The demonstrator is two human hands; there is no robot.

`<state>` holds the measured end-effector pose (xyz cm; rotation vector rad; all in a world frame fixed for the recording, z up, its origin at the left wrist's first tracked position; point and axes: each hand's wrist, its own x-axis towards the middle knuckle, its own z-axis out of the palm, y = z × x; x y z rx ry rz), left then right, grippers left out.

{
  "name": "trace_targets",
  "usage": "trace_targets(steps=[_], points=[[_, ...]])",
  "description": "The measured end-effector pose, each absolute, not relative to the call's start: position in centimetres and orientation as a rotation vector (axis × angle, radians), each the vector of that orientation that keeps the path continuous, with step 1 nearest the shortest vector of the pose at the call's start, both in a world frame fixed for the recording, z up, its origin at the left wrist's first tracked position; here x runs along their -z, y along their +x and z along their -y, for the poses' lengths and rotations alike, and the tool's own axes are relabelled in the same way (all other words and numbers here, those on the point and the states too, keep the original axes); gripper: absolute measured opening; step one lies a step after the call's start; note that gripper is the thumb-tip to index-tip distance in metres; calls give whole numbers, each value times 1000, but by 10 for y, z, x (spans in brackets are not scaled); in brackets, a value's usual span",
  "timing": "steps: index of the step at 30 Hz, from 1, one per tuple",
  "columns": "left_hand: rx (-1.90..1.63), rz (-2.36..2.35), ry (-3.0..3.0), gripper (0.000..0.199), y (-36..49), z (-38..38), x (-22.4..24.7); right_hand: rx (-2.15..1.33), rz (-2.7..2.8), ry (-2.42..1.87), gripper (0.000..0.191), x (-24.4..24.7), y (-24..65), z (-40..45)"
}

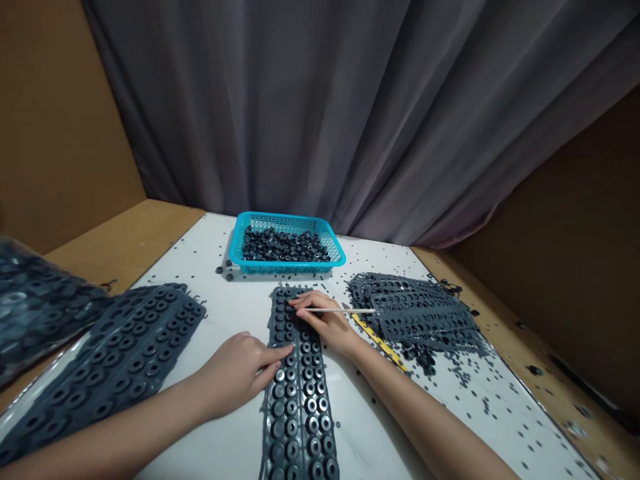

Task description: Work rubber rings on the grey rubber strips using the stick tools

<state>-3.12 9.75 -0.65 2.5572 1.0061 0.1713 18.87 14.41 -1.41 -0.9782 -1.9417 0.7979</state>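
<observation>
A long dark rubber sheet (299,400) with rows of moulded ring-shaped parts lies in front of me on the white tabletop. My left hand (245,370) rests at its left edge, index finger stretched out onto the rings and thumb apart, holding nothing. The other fingers are curled. Near the sheet's far end, my right hand (325,320) is closed around a thin pale stick (350,311), which points out to the right. Its fingertips are over the sheet, and the stick's working end is hidden by the fingers.
A blue basket (287,267) of loose dark rings stands at the back. More ringed sheets (125,347) lie left, beside a clear bag of dark parts (37,300). Punched-out sheets (425,310) are stacked right, near a yellow strip (383,343). Small bits litter the tabletop (205,307).
</observation>
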Motion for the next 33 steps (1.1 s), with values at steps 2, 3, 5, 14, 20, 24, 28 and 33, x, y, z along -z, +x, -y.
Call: trace_targets(steps=[2, 3, 5, 14, 20, 24, 28, 33], points=[[-152, -1011, 2554, 41, -31, -98, 5, -755, 1976, -978, 21, 14, 190, -143], [-147, -1010, 2554, 41, -31, -98, 5, -721, 2000, -977, 20, 15, 191, -142], [-151, -1013, 2562, 41, -30, -99, 3, -614, 2085, -966, 16, 17, 192, -144], [-201, -1015, 2597, 41, -30, -97, 5, -115, 2311, -938, 18, 21, 195, -168], [-169, -1023, 2598, 41, -29, -98, 4, -524, 2050, -970, 14, 19, 191, -158], [-181, -1021, 2591, 40, -30, -97, 1, -616, 2038, -926, 18, 20, 187, -156], [-199, -1020, 2586, 40, -30, -96, 3, -540, 2101, -924, 18, 20, 187, -159], [-201, -1020, 2592, 40, -31, -96, 5, -257, 2373, -877, 14, 20, 194, -165]])
